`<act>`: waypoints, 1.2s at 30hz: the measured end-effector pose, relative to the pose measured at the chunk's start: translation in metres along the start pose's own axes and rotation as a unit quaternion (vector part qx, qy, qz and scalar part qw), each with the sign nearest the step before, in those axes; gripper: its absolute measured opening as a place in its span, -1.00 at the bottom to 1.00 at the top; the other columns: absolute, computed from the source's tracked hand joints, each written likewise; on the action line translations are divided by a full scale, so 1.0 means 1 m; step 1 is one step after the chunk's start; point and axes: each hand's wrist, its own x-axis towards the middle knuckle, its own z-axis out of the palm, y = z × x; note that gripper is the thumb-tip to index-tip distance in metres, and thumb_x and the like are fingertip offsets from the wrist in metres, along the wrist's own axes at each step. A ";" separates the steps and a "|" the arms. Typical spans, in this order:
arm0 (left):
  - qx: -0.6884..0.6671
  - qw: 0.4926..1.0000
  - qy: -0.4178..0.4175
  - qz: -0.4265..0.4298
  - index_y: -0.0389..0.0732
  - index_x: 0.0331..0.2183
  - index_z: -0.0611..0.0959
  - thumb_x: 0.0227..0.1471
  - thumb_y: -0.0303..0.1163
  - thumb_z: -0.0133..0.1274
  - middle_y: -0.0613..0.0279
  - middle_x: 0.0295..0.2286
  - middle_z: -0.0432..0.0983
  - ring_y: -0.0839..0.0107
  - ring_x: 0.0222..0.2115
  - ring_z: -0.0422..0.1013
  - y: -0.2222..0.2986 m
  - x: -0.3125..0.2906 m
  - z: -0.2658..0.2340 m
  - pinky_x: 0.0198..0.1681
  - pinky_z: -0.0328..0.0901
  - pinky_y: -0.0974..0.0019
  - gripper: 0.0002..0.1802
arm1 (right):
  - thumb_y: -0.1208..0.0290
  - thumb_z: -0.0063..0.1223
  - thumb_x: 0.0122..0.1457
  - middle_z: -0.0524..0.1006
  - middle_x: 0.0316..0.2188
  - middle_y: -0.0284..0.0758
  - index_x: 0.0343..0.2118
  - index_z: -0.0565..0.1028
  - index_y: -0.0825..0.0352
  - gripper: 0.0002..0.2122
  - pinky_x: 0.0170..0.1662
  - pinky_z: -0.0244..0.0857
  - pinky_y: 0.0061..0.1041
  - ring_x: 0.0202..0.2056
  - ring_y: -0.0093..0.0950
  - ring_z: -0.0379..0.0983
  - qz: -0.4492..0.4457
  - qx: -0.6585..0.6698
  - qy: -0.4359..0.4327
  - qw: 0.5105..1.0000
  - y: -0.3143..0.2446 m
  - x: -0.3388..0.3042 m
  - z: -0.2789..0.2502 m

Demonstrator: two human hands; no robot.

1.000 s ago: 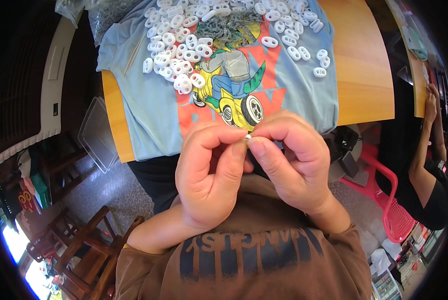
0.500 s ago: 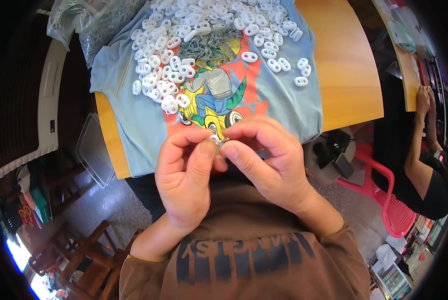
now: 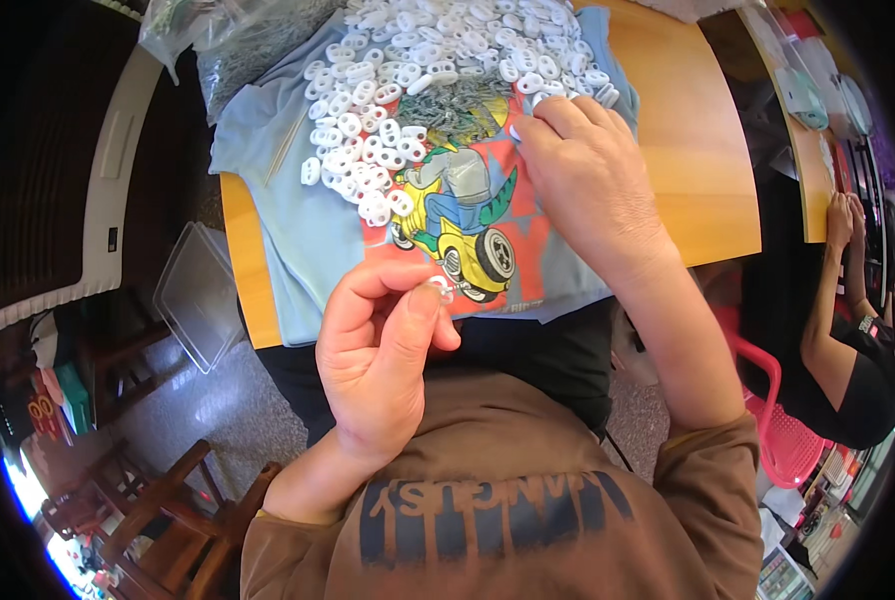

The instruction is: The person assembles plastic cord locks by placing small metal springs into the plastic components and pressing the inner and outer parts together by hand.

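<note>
My left hand is closed in a pinch in front of my body. Between its thumb and forefinger sits a small white plastic cord lock, mostly covered by the fingers. Farther out, my right hand reaches over the cloth at the right side of a heap of white two-hole cord locks. Its fingers are bent down and drawn together, and the edge of a white cord lock shows at their tips. A pile of small metal springs lies beside the heap.
Under the pieces a light blue printed T-shirt covers part of the wooden table. Clear plastic bags stand at the far left. A pink chair and another person's arms are at the right.
My right hand has left the left hand and moved away, up and right, to the loose cord locks. The left hand keeps its pinch in nearly the same place. The view has shifted slightly.
</note>
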 end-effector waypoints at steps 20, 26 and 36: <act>-0.057 0.998 -0.020 0.016 -0.32 -0.29 0.43 0.03 -0.59 -0.07 0.28 -0.50 0.39 0.60 -0.58 0.31 0.008 -0.011 -0.005 -0.47 0.26 0.52 -0.87 | 0.52 0.05 -0.17 0.38 -0.56 -0.28 -0.56 0.39 0.33 -0.91 -0.32 0.25 -0.37 -0.39 -0.30 0.36 0.007 0.094 0.001 0.996 0.006 0.008 -0.001; -0.019 1.000 0.006 -0.005 -0.30 -0.28 0.43 0.04 -0.54 -0.10 0.30 -0.58 0.35 0.58 -0.62 0.25 0.010 -0.008 0.003 -0.52 0.17 0.48 -0.86 | 0.57 0.06 -0.13 0.40 -0.54 -0.33 -0.52 0.39 0.33 -0.90 -0.35 0.26 -0.46 -0.46 -0.40 0.38 0.032 0.145 0.038 0.988 -0.002 -0.005 -0.012; -0.088 0.994 -0.044 -0.037 -0.36 -0.21 0.44 0.05 -0.54 -0.10 0.23 -0.48 0.40 0.57 -0.57 0.31 0.013 -0.002 0.007 -0.47 0.23 0.51 -0.78 | 0.53 0.06 0.05 0.50 -0.39 -0.31 -0.19 0.43 0.44 -0.76 -0.25 0.34 -0.58 -0.35 -0.55 0.44 0.398 0.819 -0.018 0.412 -0.050 -0.032 -0.062</act>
